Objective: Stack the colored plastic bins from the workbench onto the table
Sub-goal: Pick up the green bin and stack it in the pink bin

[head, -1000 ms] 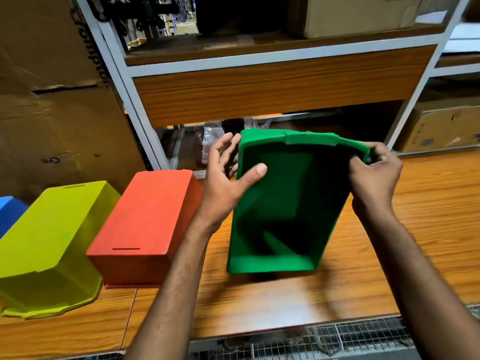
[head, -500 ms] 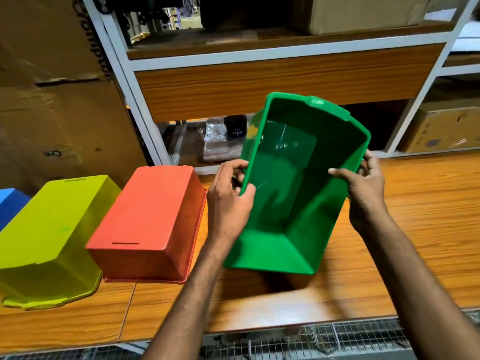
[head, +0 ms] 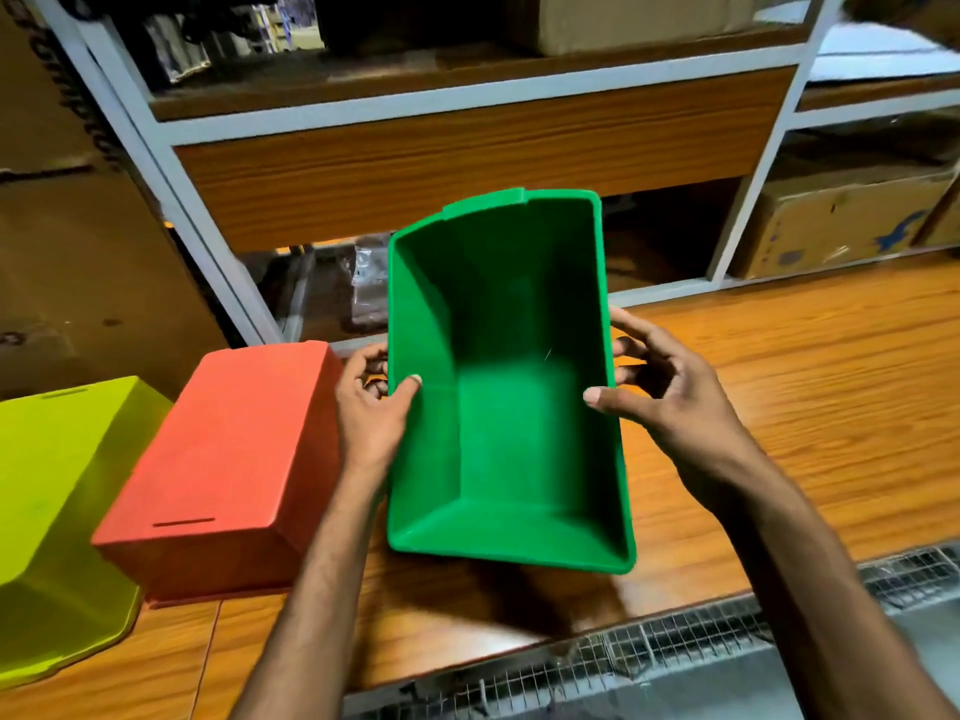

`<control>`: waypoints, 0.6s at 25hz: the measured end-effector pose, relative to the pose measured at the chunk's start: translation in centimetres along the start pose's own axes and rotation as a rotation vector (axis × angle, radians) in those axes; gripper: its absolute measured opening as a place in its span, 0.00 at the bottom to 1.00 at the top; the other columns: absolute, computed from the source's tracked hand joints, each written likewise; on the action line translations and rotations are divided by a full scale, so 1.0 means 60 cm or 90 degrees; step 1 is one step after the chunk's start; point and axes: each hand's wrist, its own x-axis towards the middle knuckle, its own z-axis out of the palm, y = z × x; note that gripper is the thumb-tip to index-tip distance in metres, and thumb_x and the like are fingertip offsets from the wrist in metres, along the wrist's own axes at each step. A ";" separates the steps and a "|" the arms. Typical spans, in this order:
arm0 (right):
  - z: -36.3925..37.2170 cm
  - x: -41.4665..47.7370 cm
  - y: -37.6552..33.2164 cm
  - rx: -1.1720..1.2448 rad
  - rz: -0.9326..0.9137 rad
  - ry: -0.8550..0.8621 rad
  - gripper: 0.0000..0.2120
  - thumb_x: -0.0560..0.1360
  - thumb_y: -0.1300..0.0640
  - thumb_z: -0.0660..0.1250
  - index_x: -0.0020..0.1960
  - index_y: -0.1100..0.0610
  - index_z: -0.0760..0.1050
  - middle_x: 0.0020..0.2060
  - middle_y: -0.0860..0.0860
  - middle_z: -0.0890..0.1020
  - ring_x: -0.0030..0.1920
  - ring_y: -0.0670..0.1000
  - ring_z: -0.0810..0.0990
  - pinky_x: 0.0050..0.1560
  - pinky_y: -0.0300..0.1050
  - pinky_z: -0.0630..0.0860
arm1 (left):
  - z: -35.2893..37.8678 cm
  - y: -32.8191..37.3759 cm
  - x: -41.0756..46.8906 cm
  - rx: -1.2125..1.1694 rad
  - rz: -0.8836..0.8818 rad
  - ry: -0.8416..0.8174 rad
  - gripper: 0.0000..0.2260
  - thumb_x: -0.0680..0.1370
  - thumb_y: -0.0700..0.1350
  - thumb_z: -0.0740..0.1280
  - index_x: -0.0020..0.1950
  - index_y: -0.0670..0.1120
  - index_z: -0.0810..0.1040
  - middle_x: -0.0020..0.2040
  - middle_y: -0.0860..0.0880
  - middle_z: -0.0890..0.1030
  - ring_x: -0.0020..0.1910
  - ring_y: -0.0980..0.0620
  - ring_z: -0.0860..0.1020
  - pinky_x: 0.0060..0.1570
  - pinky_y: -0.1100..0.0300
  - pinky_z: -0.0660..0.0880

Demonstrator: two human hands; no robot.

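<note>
head | left grip [head: 370, 414], right grip [head: 670, 394] pinch green bin [head: 498, 418] walls | yellow bin [head: 52, 511] cut off left

Dark lettering on left cardboard sheet [head: 78, 226] cut off, unreadable (blue print on right carton [head: 841, 226] likewise).

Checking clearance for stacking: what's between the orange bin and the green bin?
In the head view, the left hand sits between the orange bin and the green bin, gripping the green bin's left wall, thumb inside.
</note>
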 end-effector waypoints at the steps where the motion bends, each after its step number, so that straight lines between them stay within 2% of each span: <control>1: 0.010 -0.007 -0.020 -0.011 0.006 -0.026 0.41 0.68 0.73 0.77 0.75 0.47 0.72 0.54 0.51 0.75 0.47 0.48 0.73 0.53 0.40 0.76 | 0.004 -0.013 -0.001 -0.002 -0.018 -0.006 0.17 0.73 0.26 0.71 0.59 0.39 0.77 0.48 0.45 0.81 0.38 0.69 0.79 0.43 0.72 0.76; 3: 0.036 -0.021 -0.044 -0.048 0.021 -0.083 0.46 0.68 0.73 0.77 0.78 0.45 0.67 0.52 0.49 0.72 0.46 0.47 0.71 0.50 0.36 0.75 | 0.017 -0.038 -0.002 -0.014 -0.043 -0.015 0.17 0.74 0.26 0.71 0.61 0.37 0.76 0.48 0.45 0.81 0.39 0.69 0.81 0.45 0.72 0.77; 5: 0.071 -0.029 -0.048 -0.116 0.005 -0.105 0.48 0.68 0.72 0.77 0.79 0.43 0.64 0.51 0.49 0.71 0.43 0.47 0.71 0.47 0.36 0.74 | 0.032 -0.056 -0.006 -0.028 -0.076 -0.022 0.18 0.75 0.28 0.71 0.62 0.40 0.76 0.48 0.49 0.82 0.40 0.68 0.82 0.45 0.70 0.77; 8: 0.111 -0.025 -0.029 -0.163 -0.032 -0.087 0.46 0.66 0.66 0.76 0.78 0.42 0.66 0.49 0.47 0.73 0.40 0.45 0.72 0.46 0.39 0.76 | 0.049 -0.073 -0.013 -0.042 -0.151 -0.046 0.19 0.76 0.29 0.70 0.66 0.40 0.76 0.51 0.44 0.83 0.45 0.56 0.82 0.45 0.67 0.79; 10: 0.101 0.001 -0.028 -0.135 -0.010 -0.002 0.40 0.67 0.67 0.73 0.76 0.48 0.70 0.46 0.46 0.73 0.35 0.43 0.71 0.40 0.34 0.73 | 0.054 -0.069 -0.016 -0.060 -0.203 -0.090 0.22 0.76 0.28 0.68 0.68 0.42 0.77 0.54 0.42 0.83 0.45 0.52 0.83 0.45 0.64 0.80; 12: 0.056 0.040 -0.037 -0.072 0.043 0.079 0.28 0.71 0.71 0.71 0.69 0.57 0.75 0.43 0.48 0.74 0.30 0.38 0.72 0.34 0.28 0.70 | 0.049 -0.048 -0.014 -0.069 -0.234 -0.129 0.24 0.76 0.27 0.67 0.69 0.44 0.78 0.54 0.45 0.85 0.44 0.52 0.83 0.43 0.65 0.81; 13: 0.028 0.058 -0.042 -0.047 0.070 0.102 0.22 0.72 0.70 0.70 0.65 0.59 0.77 0.42 0.49 0.76 0.30 0.37 0.74 0.33 0.29 0.70 | 0.046 -0.033 -0.013 -0.078 -0.249 -0.151 0.24 0.76 0.27 0.66 0.69 0.46 0.78 0.51 0.47 0.86 0.44 0.52 0.83 0.41 0.65 0.81; 15: -0.029 0.080 -0.042 0.014 0.146 0.098 0.16 0.73 0.68 0.68 0.59 0.58 0.81 0.41 0.50 0.81 0.36 0.41 0.78 0.34 0.34 0.72 | 0.045 0.001 -0.014 -0.096 -0.295 -0.204 0.26 0.76 0.29 0.66 0.67 0.55 0.78 0.45 0.52 0.87 0.40 0.54 0.85 0.38 0.64 0.82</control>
